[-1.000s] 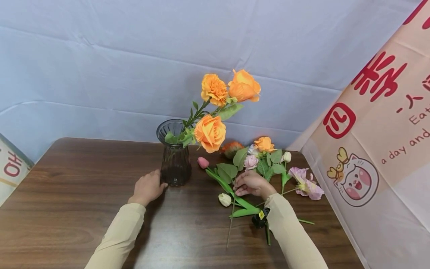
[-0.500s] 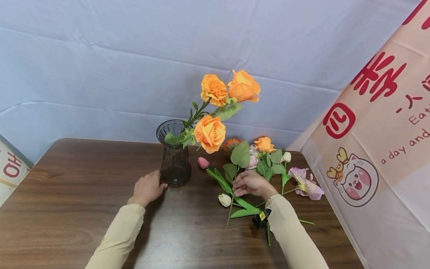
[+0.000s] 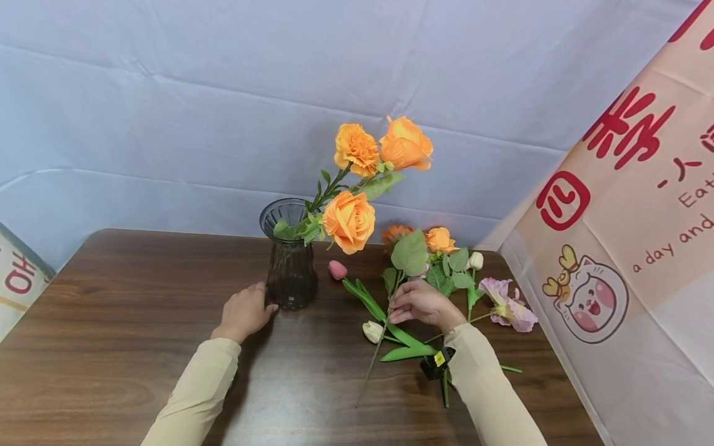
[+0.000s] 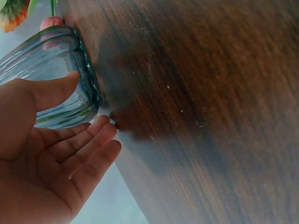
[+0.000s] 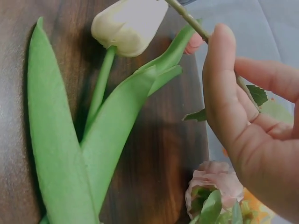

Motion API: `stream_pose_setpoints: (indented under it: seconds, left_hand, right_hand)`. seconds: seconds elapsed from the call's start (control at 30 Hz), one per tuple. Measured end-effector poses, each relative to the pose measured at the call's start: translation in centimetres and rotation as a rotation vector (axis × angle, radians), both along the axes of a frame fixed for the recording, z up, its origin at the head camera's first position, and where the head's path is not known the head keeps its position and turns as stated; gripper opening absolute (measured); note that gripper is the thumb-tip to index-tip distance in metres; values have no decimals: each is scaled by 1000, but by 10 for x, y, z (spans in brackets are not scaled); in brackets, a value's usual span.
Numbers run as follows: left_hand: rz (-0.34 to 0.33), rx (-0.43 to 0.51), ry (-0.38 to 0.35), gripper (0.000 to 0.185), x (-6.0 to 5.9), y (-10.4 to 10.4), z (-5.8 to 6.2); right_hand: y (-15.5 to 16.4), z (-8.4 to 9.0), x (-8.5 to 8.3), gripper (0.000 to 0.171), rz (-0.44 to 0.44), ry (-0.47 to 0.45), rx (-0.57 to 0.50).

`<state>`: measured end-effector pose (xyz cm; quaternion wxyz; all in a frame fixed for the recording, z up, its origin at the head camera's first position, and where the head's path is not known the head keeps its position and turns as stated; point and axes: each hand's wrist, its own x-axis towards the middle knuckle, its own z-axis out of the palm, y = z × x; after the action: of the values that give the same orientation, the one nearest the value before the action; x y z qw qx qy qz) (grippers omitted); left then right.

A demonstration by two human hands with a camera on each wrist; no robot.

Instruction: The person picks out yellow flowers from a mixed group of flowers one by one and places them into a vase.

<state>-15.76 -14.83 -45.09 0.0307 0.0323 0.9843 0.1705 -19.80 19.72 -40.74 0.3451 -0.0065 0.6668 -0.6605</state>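
In the head view, the left hand [image 3: 243, 311] is at the base of a dark glass vase [image 3: 292, 279], its thumb in front and its fingers at the far side. The left wrist view has the thumb lying against the ribbed glass [image 4: 56, 56]. Two orange roses [image 3: 349, 222] and an orange carnation [image 3: 356, 149] lean out of the vase to the right. Between thumb and fingers the right hand [image 3: 422, 303] pinches the thin stem of a leafy orange flower [image 3: 397, 234]. Its stem slants down toward the front, and a broad leaf [image 3: 409, 253] partly covers its bloom.
Under and beside the right hand lie a white tulip [image 3: 373, 332], a pink tulip [image 3: 337, 269], a small orange rose [image 3: 440, 239], a lilac flower [image 3: 509, 303] and other stems. The wooden table [image 3: 139, 297] ends at a pale cloth backdrop [image 3: 223, 124].
The held flower has turned: its bloom and leaves have shifted right and up, while its stem's lower end has swung left. The left hand and vase have stayed put.
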Motion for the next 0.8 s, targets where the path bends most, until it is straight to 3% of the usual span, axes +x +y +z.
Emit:
stream_pose_setpoints:
  seconds: [0.8]
  left_hand:
    - [-6,0,-7,45,0,-1,1]
  right_hand:
    - [12,19,4,9,-93,4,-61]
